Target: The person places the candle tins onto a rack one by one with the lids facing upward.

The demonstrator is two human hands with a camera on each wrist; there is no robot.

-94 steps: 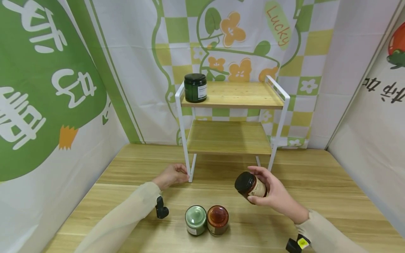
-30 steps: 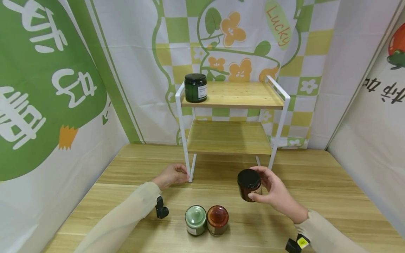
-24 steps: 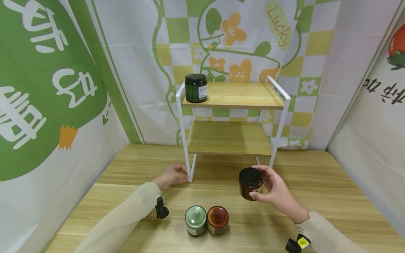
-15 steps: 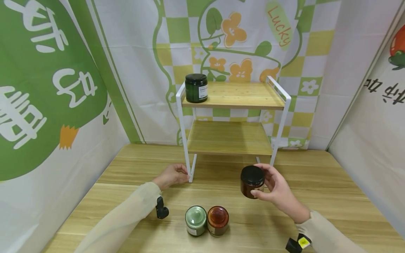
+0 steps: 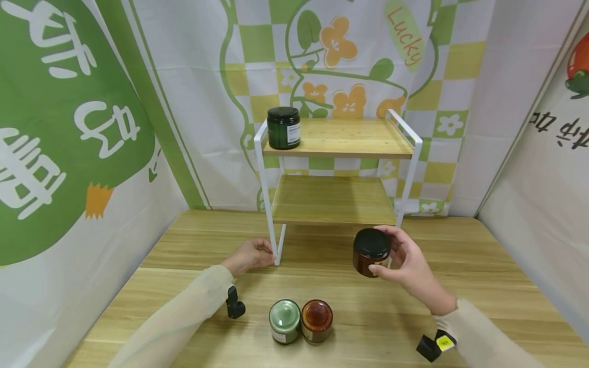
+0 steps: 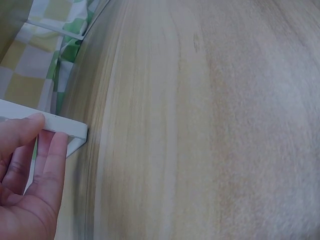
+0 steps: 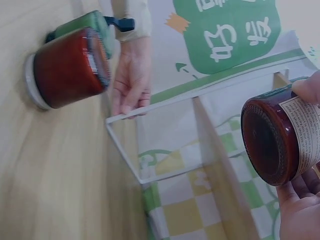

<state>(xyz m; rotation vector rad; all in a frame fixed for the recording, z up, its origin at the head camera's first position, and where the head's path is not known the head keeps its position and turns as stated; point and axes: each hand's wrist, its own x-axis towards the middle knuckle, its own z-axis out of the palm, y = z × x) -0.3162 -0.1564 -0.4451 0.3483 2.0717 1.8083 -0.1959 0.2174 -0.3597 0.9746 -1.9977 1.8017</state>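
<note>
My right hand (image 5: 411, 266) grips a brown glass jar (image 5: 370, 255) with a black lid by its side, thumb in front. The jar is upright, held off the table before the rack's right front leg; the right wrist view shows its base and a cream label (image 7: 304, 131). My left hand (image 5: 250, 255) pinches the foot of the white left front leg (image 6: 62, 124) of a two-tier shelf rack (image 5: 333, 199) between thumb and fingers. A green jar (image 5: 284, 131) with a black lid stands at the left end of the top board.
On the table (image 5: 216, 337) in front of the rack, a light green glass jar (image 5: 285, 321) and an amber glass jar (image 5: 316, 321) stand side by side. A patterned cloth (image 5: 184, 102) hangs behind the rack, with printed side panels left and right.
The brown jar was tilted about three seconds ago and is now upright. My right hand has since lifted it up and to the right, toward the rack. My left hand stays put.
</note>
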